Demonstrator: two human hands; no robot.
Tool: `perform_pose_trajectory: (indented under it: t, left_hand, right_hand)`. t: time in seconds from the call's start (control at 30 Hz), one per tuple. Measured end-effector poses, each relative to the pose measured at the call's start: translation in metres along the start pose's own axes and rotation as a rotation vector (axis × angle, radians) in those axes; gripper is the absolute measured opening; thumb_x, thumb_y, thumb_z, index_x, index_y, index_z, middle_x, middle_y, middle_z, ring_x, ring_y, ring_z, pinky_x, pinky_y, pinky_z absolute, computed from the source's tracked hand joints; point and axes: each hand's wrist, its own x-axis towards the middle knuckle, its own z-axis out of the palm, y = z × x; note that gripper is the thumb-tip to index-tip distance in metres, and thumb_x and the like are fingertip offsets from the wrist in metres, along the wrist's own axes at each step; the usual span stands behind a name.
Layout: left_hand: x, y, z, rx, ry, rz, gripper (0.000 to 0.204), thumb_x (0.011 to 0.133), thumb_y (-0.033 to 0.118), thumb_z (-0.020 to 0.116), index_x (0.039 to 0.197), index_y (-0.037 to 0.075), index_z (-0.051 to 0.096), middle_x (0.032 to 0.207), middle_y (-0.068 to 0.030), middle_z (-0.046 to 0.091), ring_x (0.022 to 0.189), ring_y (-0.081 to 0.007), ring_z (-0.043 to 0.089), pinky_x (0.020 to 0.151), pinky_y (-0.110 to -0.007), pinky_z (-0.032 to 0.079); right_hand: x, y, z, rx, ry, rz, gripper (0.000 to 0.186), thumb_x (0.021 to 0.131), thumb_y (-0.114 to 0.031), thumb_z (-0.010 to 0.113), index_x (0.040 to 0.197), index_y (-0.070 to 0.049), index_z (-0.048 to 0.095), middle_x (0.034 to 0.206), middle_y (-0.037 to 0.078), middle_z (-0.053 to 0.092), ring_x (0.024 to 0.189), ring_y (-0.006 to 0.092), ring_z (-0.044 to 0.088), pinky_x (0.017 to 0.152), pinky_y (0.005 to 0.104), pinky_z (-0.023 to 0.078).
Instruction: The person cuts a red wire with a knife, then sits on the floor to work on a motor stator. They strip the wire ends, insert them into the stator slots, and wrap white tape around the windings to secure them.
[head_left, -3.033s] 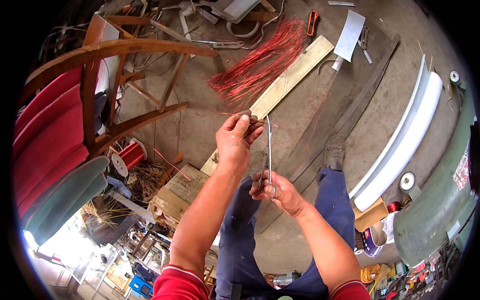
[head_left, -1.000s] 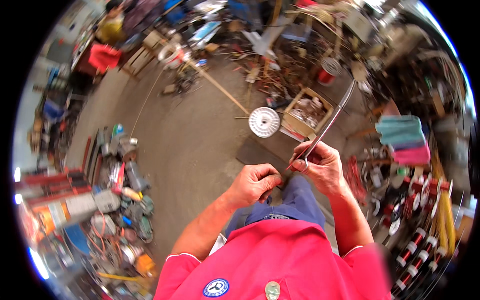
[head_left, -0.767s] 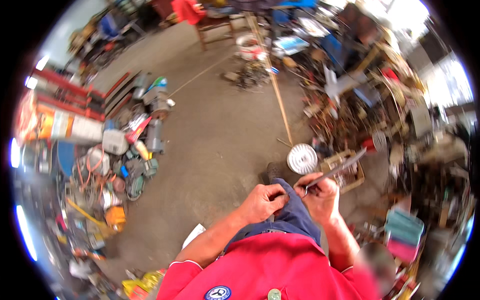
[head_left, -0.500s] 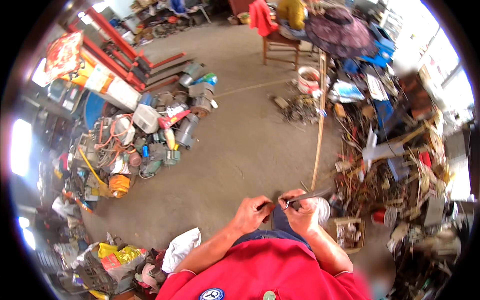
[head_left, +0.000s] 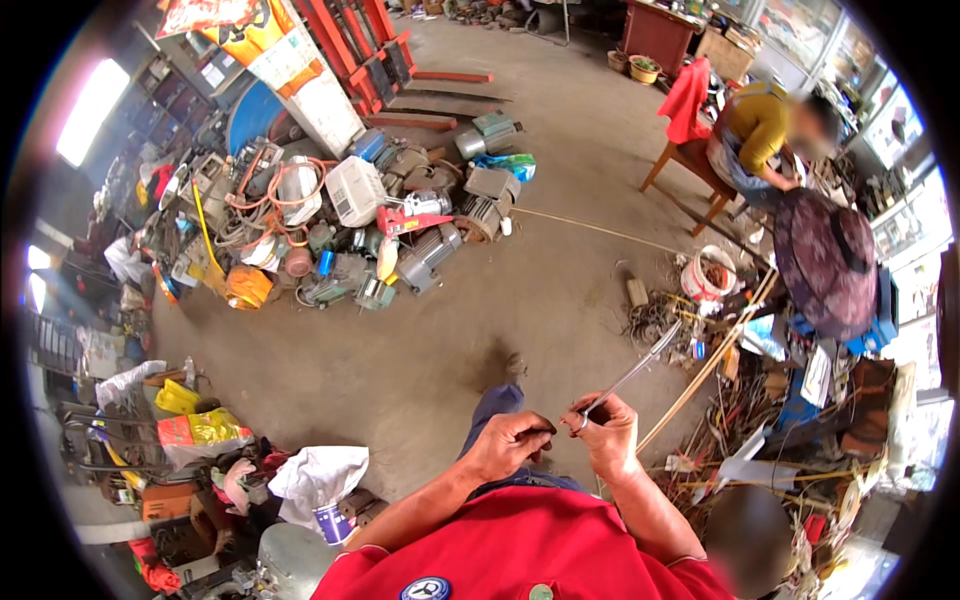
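Note:
My right hand (head_left: 612, 435) is closed on a long, thin metal tool with ring handles (head_left: 640, 368), its shaft pointing up and to the right over the floor. My left hand (head_left: 505, 448) is just to the left of it with thumb and fingers pinched together; what they hold, if anything, is too small to make out. A trousered leg (head_left: 480, 410) shows beyond my hands.
A pile of motors and hoses (head_left: 430, 260) lies ahead-left before a red forklift (head_left: 375, 60). At right, a person (head_left: 750, 135) sits on a wooden chair by a bucket (head_left: 708, 270), long wooden strips (head_left: 700, 380) and scrap. A white sack (head_left: 310, 475) lies lower left.
The view has turned from the wire bundle and board to the forklift and seated person. My hands have drawn lower and closer to my body, the tool still in the right one.

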Motion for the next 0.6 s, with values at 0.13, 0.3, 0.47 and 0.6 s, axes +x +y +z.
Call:
perform_pose_trajectory:
  t: [0.13, 0.3, 0.47, 0.6]
  left_hand:
    - [0.096, 0.020, -0.050, 0.192, -0.039, 0.175, 0.009, 0.093, 0.007, 0.065, 0.097, 0.000, 0.067, 0.080, -0.0110, 0.068, 0.066, -0.0211, 0.067, 0.060, -0.032, 0.052]
    - [0.218, 0.065, -0.092, 0.583, 0.015, 0.423, 0.011, 0.086, 0.011, 0.072, 0.087, 0.004, 0.065, 0.076, -0.0169, 0.064, 0.067, -0.0370, 0.063, 0.056, -0.042, 0.048]
    - [0.324, 0.095, -0.115, 0.465, 0.016, 0.389, 0.008, 0.087, 0.005, 0.069, 0.091, 0.004, 0.063, 0.074, -0.0191, 0.062, 0.064, -0.0385, 0.062, 0.054, -0.043, 0.046]
    - [0.410, 0.111, -0.141, 0.415, 0.012, 0.302, 0.008, 0.088, 0.007, 0.069, 0.092, 0.004, 0.063, 0.075, -0.0191, 0.063, 0.065, -0.0384, 0.062, 0.055, -0.043, 0.047]
  right_hand:
    - [0.092, -0.024, 0.008, -0.010, 0.073, 0.039, 0.019, 0.082, -0.003, 0.079, 0.096, 0.000, 0.067, 0.078, 0.003, 0.066, 0.067, 0.0080, 0.060, 0.061, 0.0226, 0.049]
    - [0.199, -0.065, 0.020, -0.151, 0.183, -0.083, 0.018, 0.083, 0.002, 0.078, 0.095, -0.001, 0.065, 0.080, 0.001, 0.065, 0.068, 0.0072, 0.058, 0.062, 0.0218, 0.047]
    - [0.303, -0.098, 0.011, -0.125, 0.229, -0.108, 0.021, 0.080, 0.004, 0.079, 0.095, -0.002, 0.065, 0.082, 0.000, 0.065, 0.071, 0.0069, 0.057, 0.064, 0.0219, 0.047]
    - [0.399, -0.113, -0.006, -0.051, 0.217, -0.059, 0.022, 0.079, 0.004, 0.080, 0.094, -0.002, 0.066, 0.083, -0.001, 0.065, 0.074, 0.0067, 0.057, 0.066, 0.0219, 0.046]
